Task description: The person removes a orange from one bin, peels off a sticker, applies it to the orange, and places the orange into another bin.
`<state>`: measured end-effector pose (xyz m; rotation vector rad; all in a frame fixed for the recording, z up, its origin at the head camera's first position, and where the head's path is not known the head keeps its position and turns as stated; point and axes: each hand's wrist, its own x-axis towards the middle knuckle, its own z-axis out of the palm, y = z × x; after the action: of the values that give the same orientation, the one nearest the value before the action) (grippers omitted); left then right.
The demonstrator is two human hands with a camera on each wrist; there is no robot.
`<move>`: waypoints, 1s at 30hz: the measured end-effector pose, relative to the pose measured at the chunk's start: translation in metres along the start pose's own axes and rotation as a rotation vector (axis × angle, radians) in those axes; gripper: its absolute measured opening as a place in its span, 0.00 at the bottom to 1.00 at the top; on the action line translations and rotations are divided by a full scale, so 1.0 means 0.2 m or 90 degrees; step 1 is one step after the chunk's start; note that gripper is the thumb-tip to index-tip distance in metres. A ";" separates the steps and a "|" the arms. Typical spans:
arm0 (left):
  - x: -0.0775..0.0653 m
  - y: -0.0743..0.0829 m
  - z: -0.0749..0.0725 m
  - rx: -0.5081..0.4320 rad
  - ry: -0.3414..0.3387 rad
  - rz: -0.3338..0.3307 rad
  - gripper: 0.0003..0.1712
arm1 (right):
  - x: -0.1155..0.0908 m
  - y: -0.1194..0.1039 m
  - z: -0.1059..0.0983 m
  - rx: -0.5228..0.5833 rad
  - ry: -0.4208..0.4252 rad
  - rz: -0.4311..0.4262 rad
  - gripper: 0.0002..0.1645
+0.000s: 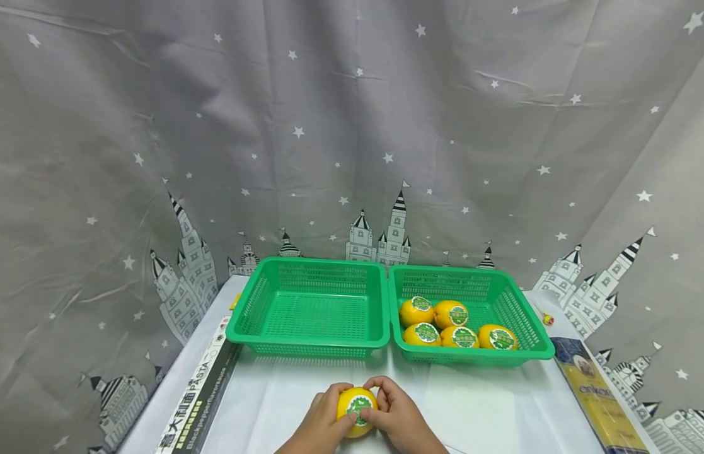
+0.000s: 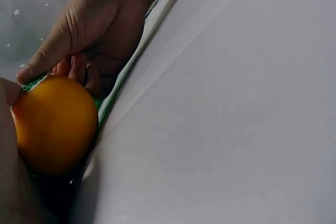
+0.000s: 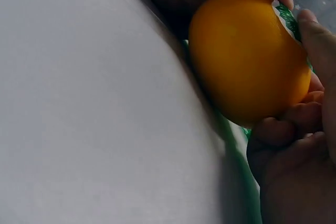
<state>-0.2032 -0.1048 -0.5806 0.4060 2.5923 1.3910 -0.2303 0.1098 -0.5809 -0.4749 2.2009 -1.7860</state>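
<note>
An orange [image 1: 347,403] with a round green-and-white label [image 1: 359,408] sits at the table's front edge, held between both hands. My left hand [image 1: 322,421] grips it from the left, its thumb on the label. From the other side my right hand [image 1: 401,417] holds it, the thumb tip also pressing on the label and the fingers curled at its side. In the left wrist view the bare side of the orange [image 2: 58,127] faces the camera. The right wrist view shows the orange [image 3: 244,59] with the label's edge [image 3: 287,20] under the thumbs.
Behind the hands stand two green baskets: the left basket [image 1: 306,349] with its slotted floor showing, the right basket [image 1: 471,358] with several labelled oranges [image 1: 464,337]. A black-and-white pasta box [image 1: 201,394] lies left, a gold packet [image 1: 598,397] right. A grey star-patterned curtain [image 1: 329,126] hangs behind.
</note>
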 end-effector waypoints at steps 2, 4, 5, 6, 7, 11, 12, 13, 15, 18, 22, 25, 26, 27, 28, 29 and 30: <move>0.00 0.01 0.00 -0.002 0.004 -0.006 0.32 | 0.00 0.00 -0.01 -0.025 -0.014 -0.017 0.27; 0.00 0.01 0.00 0.001 0.008 -0.005 0.32 | -0.01 0.01 -0.02 -0.042 -0.024 -0.033 0.27; 0.00 0.01 0.00 0.003 0.011 0.000 0.32 | -0.01 0.01 -0.02 -0.046 -0.029 -0.039 0.27; 0.00 0.01 0.00 0.004 0.010 0.003 0.32 | -0.01 0.01 -0.02 -0.047 -0.034 -0.042 0.28; 0.00 0.01 0.00 0.005 0.010 0.006 0.32 | -0.01 0.01 -0.03 -0.043 -0.041 -0.044 0.28; 0.00 0.00 -0.01 0.004 0.004 0.012 0.33 | -0.02 0.02 -0.05 0.003 -0.070 -0.038 0.29; 0.00 0.00 -0.01 0.006 0.005 0.015 0.34 | -0.01 0.03 -0.05 0.024 -0.078 -0.033 0.29; 0.00 -0.01 -0.01 0.009 0.007 0.017 0.35 | -0.01 0.03 -0.06 0.051 -0.087 -0.027 0.29; 0.01 -0.01 -0.01 0.015 0.009 0.021 0.37 | 0.00 0.04 -0.07 0.102 -0.101 -0.016 0.29; 0.02 -0.02 -0.01 0.019 0.009 0.022 0.38 | 0.01 0.05 -0.07 0.169 -0.114 -0.003 0.29; 0.02 -0.03 -0.02 0.004 -0.002 0.008 0.37 | 0.00 0.05 -0.06 0.182 -0.111 -0.001 0.29; 0.02 -0.02 -0.01 0.008 0.008 0.007 0.37 | -0.01 0.02 -0.06 0.151 -0.093 0.012 0.31; 0.02 -0.02 0.00 0.013 0.015 0.007 0.37 | -0.01 0.00 -0.07 0.123 -0.079 0.015 0.31; 0.01 -0.02 0.00 0.018 0.023 0.007 0.37 | -0.03 -0.02 -0.08 0.093 -0.065 0.019 0.31; 0.01 -0.02 0.00 0.025 0.032 0.011 0.37 | -0.04 -0.05 -0.10 0.054 -0.046 0.017 0.30; 0.01 -0.02 0.01 0.029 0.040 0.014 0.37 | -0.06 -0.07 -0.13 0.011 -0.026 0.013 0.29; 0.01 -0.02 0.01 0.035 0.047 0.014 0.37 | -0.08 -0.10 -0.17 -0.031 -0.002 0.007 0.27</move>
<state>-0.2046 -0.1051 -0.5849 0.4001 2.6981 1.3707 -0.2281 0.1418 -0.5539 -0.4746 2.2441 -1.7285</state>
